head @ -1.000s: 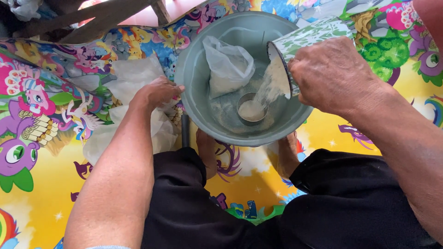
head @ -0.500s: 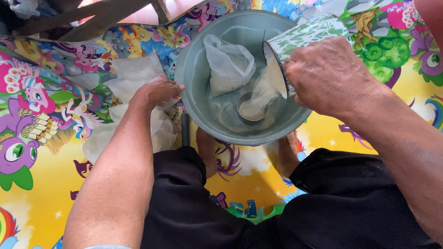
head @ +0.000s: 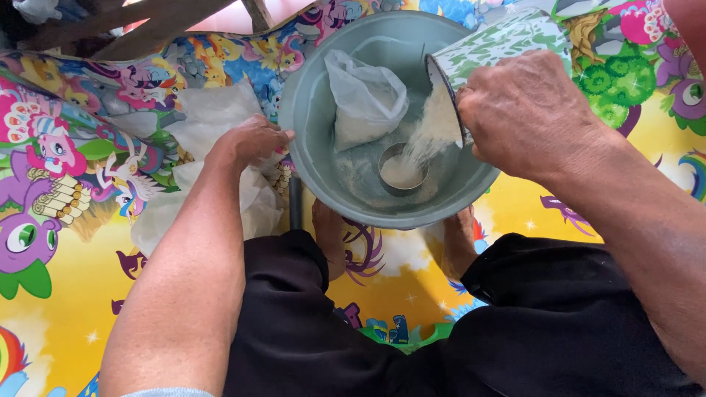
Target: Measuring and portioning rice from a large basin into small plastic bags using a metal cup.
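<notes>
Black-trousered knees on a cartoon mat (head: 59,294), basin (head: 309,154) rim gripped by the left hand (head: 254,140), patterned cup (head: 500,44) clasped and tilted by the right hand (head: 529,110), grain (head: 434,125) poured into a small tin (head: 403,170), bag (head: 364,103) laid behind.

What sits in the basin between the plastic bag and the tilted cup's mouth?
In the head view, a stream of pale grain falls there into a small round tin on the basin floor.
</notes>
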